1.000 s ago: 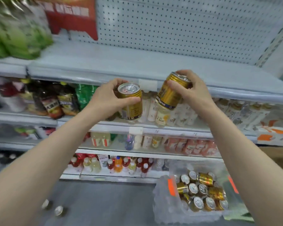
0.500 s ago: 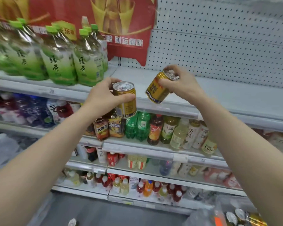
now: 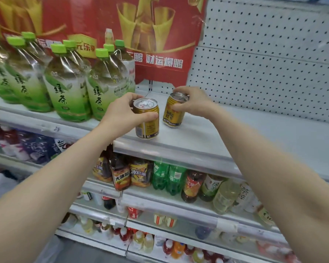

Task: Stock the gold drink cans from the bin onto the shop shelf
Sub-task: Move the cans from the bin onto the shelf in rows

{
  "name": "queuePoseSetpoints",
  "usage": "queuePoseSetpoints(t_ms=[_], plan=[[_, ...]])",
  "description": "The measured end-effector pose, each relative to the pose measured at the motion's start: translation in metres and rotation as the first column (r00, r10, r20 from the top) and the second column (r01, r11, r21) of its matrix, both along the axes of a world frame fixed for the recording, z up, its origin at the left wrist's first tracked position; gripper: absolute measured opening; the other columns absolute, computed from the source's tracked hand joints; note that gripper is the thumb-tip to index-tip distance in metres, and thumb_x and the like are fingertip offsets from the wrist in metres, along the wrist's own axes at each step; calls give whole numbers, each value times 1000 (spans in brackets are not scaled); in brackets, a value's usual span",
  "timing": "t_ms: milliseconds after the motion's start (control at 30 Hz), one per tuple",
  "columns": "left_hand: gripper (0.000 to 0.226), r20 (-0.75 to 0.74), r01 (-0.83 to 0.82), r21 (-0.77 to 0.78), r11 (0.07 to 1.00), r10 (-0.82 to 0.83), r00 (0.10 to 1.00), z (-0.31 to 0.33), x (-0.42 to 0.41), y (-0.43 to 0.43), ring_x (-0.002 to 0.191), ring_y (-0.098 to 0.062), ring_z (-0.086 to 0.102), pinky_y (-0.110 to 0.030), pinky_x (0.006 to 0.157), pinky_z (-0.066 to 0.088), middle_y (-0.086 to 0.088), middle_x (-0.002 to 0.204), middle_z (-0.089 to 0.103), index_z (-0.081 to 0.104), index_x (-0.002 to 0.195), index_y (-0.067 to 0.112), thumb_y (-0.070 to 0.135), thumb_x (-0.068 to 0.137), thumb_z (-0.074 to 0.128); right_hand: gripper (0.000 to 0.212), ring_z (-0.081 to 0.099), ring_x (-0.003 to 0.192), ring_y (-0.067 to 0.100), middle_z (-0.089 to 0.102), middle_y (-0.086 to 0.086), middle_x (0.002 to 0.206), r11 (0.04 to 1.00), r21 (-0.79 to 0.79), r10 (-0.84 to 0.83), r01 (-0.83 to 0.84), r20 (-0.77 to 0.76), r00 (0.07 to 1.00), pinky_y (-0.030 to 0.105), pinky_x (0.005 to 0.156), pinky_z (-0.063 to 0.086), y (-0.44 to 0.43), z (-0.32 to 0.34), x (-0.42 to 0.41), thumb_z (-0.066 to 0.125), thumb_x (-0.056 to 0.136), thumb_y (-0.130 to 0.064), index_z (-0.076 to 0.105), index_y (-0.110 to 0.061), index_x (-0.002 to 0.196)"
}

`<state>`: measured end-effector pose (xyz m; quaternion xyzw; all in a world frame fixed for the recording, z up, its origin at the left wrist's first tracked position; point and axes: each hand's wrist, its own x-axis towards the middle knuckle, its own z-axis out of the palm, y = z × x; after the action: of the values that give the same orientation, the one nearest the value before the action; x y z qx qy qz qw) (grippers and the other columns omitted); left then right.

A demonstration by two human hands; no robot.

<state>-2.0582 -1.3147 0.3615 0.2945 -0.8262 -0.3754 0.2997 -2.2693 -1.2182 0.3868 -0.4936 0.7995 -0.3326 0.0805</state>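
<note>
My left hand (image 3: pixel 122 112) grips a gold drink can (image 3: pixel 147 120) by its upper side, the can upright with its base at the front of the white shelf (image 3: pixel 254 133). My right hand (image 3: pixel 193 103) holds a second gold can (image 3: pixel 174 113) by its top rim; this can is slightly tilted, its base on or just above the shelf a little further back. The two cans stand side by side, a small gap apart. The bin is out of view.
Large green-tea bottles (image 3: pixel 68 86) crowd the same shelf just left of my left hand. A red poster (image 3: pixel 150 44) and white pegboard (image 3: pixel 264 69) form the back wall. The shelf runs on to the right. Lower shelves hold many drink bottles (image 3: pixel 169 179).
Both hands have carried their cans up from chest height onto the upper shelf. The view has swung up and left, and the bin has dropped out of sight.
</note>
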Motion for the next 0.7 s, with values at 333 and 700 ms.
queuePoseSetpoints(t_ms=[333,700], plan=[[70,24,-16,-12,1000,17,1000,-2,-40,-24,98,-7,61,-31,88,52,9,112,65,53,121,27,49,62,82,48,57,114,22,63,5,126,985,105,157,-138,-197,968,33,95,47,-67,-2,-30,66,82,-22,59,-18,130],[58,76,21,-35,999,-18,997,-7,-59,-33,95,-4,61,-21,76,49,12,109,65,53,117,33,47,67,80,48,44,125,25,49,4,139,971,164,225,-172,-394,891,36,101,38,-93,-21,-54,55,90,-29,50,-14,135]])
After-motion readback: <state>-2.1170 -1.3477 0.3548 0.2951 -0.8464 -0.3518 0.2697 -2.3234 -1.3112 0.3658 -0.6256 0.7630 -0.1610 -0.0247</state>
